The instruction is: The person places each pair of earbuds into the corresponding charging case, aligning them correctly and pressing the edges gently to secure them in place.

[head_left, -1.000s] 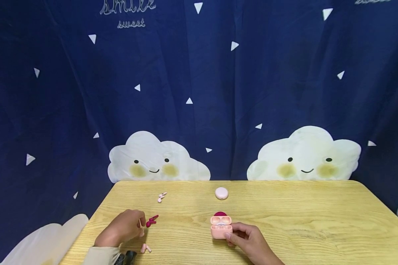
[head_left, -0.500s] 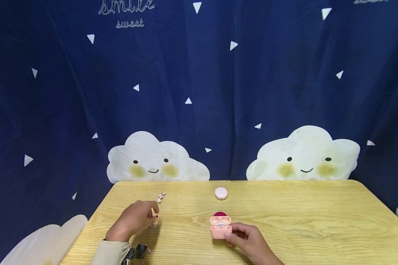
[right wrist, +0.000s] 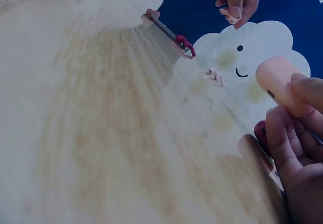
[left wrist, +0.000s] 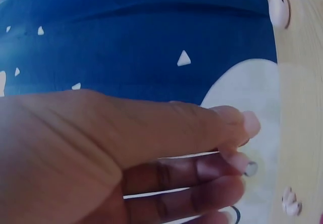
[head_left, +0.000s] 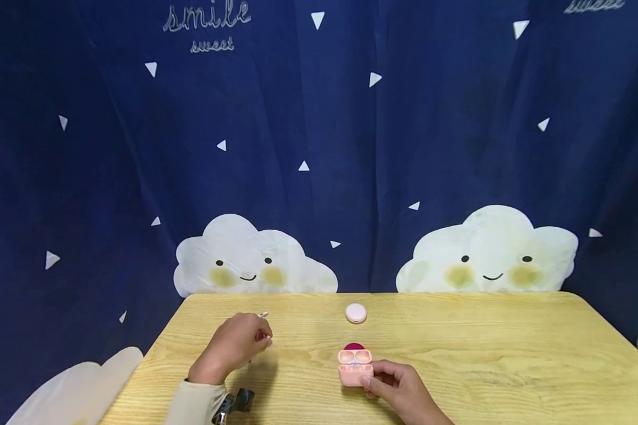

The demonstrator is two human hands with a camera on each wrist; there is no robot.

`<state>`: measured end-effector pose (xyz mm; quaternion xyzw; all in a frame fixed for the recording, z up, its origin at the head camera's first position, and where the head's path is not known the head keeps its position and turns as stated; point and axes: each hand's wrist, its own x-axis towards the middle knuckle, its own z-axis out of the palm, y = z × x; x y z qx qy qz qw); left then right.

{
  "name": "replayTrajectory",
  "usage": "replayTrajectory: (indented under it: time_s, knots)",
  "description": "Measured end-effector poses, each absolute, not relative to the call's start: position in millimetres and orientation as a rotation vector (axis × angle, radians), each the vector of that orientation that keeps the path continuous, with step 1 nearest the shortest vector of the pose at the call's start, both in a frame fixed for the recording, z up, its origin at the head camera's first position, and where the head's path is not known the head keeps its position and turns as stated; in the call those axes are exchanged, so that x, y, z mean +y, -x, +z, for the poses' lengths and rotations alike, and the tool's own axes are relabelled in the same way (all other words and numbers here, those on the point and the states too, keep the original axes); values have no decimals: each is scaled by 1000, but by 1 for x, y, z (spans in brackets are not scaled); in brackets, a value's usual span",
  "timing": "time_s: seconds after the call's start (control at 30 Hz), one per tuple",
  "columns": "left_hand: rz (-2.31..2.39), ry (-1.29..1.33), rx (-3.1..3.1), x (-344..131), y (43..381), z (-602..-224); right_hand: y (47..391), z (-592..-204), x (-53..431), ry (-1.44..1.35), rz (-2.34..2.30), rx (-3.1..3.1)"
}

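My left hand [head_left: 234,345] is raised over the left part of the table, pinching a pale pink earbud [left wrist: 251,124] between thumb and fingers. In the head view that earbud is mostly hidden by the hand. My right hand [head_left: 401,386] holds a peach-pink earbud case [head_left: 353,376] by its right side, with the lid up and the slots facing the head camera. Just behind this case sits a round dark red case [head_left: 354,346]. Dark red earbuds [right wrist: 184,43] lie on the table, hidden behind the left hand in the head view.
A round pale pink case [head_left: 355,313] stands farther back. Pale earbuds [head_left: 263,315] lie beyond the left hand, and another pink earbud [right wrist: 152,13] shows in the right wrist view. The wooden table [head_left: 484,348] ends at a dark blue curtain [head_left: 351,147].
My left hand has moved rightward and away from me, carrying the earbud up past the dark red earbuds. The right hand keeps its hold on the case in nearly the same spot.
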<state>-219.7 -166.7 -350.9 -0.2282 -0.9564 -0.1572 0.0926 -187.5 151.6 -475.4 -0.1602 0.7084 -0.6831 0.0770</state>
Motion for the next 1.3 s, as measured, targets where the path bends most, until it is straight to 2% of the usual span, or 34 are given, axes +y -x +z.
replayTrajectory:
  time_s: [0.3,1.3]
  knots:
    - [-486,735,-2818,-145,219,-348,188,-476,153,491,-2058,2100]
    - [-476,876,-2635,-121,204,-343,188,-475,152,547,-2041,2133]
